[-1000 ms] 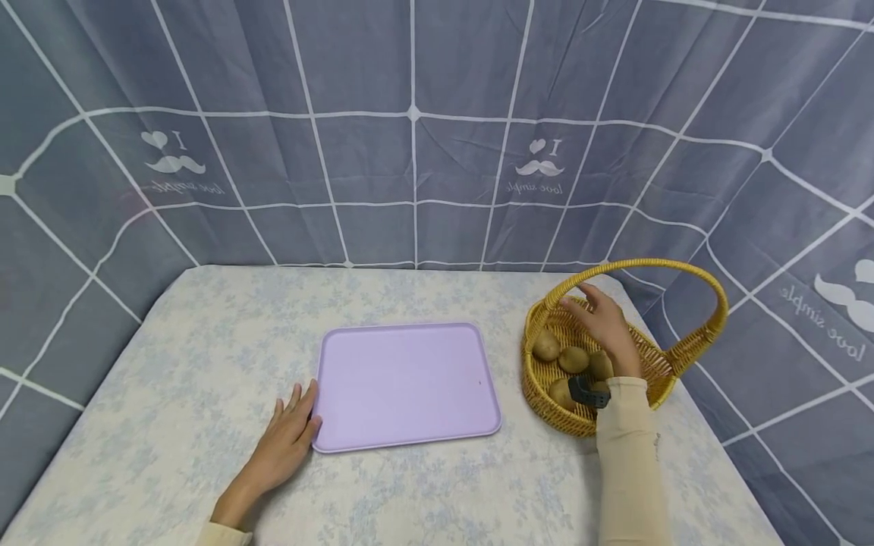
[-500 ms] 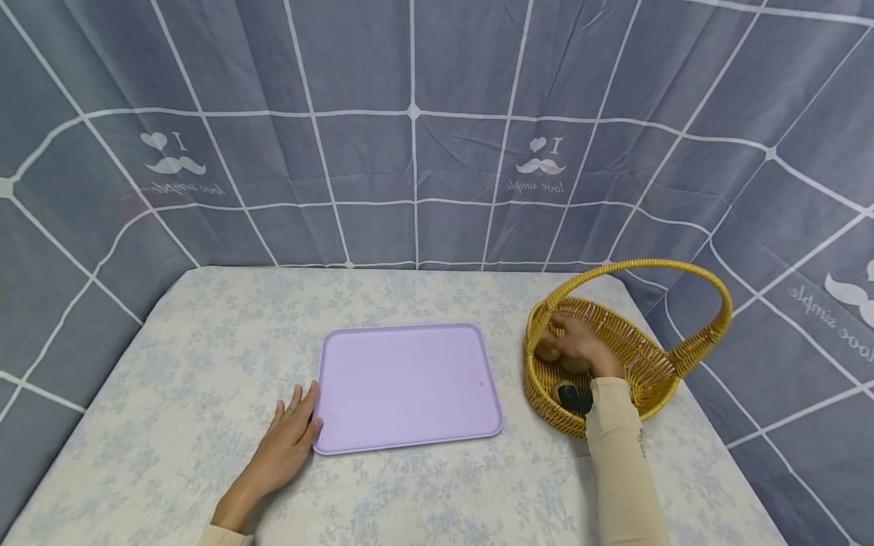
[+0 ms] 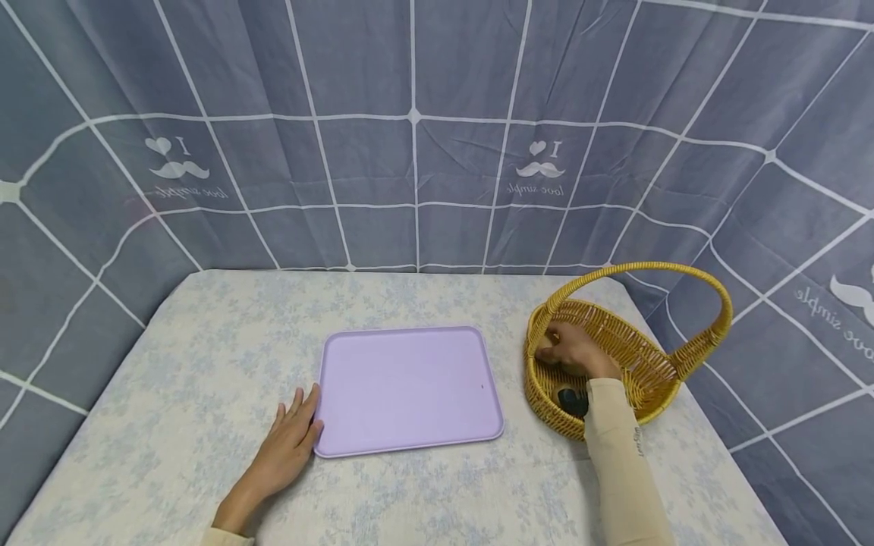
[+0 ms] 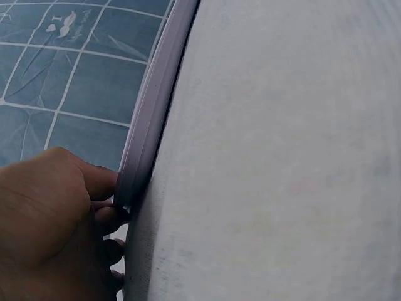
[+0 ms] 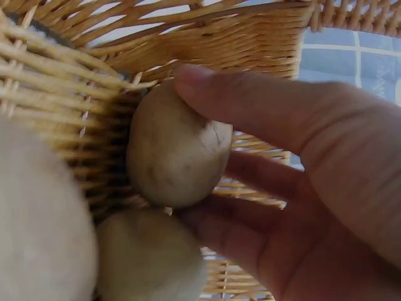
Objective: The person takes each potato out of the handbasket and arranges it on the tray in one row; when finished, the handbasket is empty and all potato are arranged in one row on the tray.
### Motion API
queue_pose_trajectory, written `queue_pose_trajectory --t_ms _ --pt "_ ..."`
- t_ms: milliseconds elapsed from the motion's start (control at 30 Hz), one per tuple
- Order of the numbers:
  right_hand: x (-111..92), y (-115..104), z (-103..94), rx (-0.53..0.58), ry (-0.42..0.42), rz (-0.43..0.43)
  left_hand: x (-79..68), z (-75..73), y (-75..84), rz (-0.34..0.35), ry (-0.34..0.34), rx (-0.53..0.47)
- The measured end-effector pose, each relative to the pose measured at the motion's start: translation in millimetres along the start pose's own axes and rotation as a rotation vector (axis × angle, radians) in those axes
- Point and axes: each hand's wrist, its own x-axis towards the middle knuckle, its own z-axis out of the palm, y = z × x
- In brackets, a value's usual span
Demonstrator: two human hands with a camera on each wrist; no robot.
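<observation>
- Head view: I see the right hand point(image 3: 576, 349) has just dipped from above the basket point(image 3: 624, 341) down into its left part.
- It holds a potato point(image 5: 172, 153) there, thumb on one side, fingers on the other; I think the grab is made, but cannot tell if it's lifted.
- The left hand point(image 3: 290, 436) lies loose, touching the left edge of the tray point(image 3: 410, 390).
</observation>
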Motion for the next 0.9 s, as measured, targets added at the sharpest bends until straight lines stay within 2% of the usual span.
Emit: queue_pose_trajectory --t_ms 200,333,467,533,633,767,900 --pt "-15 0 -17.0 0.127 0.040 -0.048 0.4 -0.1 0.5 -0.003 -0.011 -0.001" --pt "-29 5 -29.8 0.204 0.095 -0.012 0.3 -0.7 0.6 -0.003 -0.006 0.005" --pt "-50 10 -40.1 0.273 0.219 0.033 0.9 -0.5 0.5 -0.003 -0.011 0.002" --pt "-64 10 -44.0 0.306 0.297 0.020 1.1 -0.3 0.1 -0.005 -0.013 0.003" --pt "-89 4 -46.8 0.397 0.407 -0.044 1.5 -0.2 -0.3 -0.004 -0.009 0.011" --pt "-119 -9 -42.4 0.637 0.510 -0.164 2.0 0.0 -0.3 0.001 -0.004 0.012" --pt "-131 -29 -30.5 0.818 0.529 -0.315 1.8 1.9 0.2 0.002 -0.009 -0.001"
